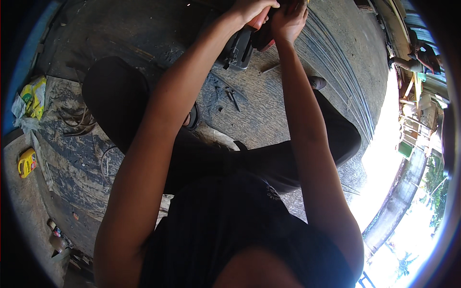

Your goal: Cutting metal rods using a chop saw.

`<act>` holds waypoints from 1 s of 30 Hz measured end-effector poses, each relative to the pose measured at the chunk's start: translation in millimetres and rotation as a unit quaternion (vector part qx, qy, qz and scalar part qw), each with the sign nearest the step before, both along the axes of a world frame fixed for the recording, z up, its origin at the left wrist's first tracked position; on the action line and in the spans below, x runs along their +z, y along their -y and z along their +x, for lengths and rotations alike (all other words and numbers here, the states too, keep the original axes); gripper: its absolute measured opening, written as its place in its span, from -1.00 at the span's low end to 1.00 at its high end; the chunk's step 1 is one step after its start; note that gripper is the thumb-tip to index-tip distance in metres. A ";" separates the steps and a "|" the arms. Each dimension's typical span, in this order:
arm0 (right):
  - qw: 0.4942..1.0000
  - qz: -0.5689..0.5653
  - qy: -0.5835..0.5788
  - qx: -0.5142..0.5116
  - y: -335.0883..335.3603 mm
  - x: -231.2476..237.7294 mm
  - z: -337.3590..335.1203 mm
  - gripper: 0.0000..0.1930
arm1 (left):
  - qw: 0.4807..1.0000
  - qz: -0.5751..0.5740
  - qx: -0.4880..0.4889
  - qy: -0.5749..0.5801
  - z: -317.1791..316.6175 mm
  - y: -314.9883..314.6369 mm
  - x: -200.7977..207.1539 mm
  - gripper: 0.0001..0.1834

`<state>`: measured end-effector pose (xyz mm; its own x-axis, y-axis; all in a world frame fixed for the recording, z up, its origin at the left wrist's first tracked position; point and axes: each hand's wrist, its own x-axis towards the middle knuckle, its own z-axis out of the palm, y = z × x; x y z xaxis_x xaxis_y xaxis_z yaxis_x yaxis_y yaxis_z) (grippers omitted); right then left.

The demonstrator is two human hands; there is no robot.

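Note:
At the top edge, both arms reach forward to a red and black machine (244, 48), whose upper part is cut off by the frame. My left hand (250, 10) is closed around its red-orange handle (259, 20). Just to the right, my right hand (289, 26) is bent over a dark part of the same machine, above a red piece (265, 44). Its fingertips are partly hidden, and what exactly they press on is hard to make out. A black metal frame with a clamp-like edge sits below the handle, on the floor.
Long thin metal rods (338, 62) curve along the floor at right. Small dark offcuts (232, 98) lie between my legs. A yellow jug (27, 162) and a yellow-green bag (34, 97) are at far left. Another person (422, 60) is at the far right.

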<state>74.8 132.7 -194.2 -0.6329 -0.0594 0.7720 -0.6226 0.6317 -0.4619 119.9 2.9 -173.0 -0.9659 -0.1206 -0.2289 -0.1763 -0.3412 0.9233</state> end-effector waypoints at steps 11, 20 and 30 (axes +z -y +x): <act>1.000 0.000 0.017 -0.005 1.3 4.6 5.4 -0.41 | 1.000 0.021 -0.022 -0.005 0.5 1.4 -1.7 -0.72; 0.995 -0.024 0.097 -0.019 0.3 -0.2 5.6 -0.32 | 1.000 0.013 -0.016 -0.001 2.3 0.5 -0.1 -0.72; 1.000 0.007 0.022 0.001 1.4 3.5 5.3 -0.29 | 1.000 0.003 0.002 0.007 1.3 -0.4 -2.6 -0.71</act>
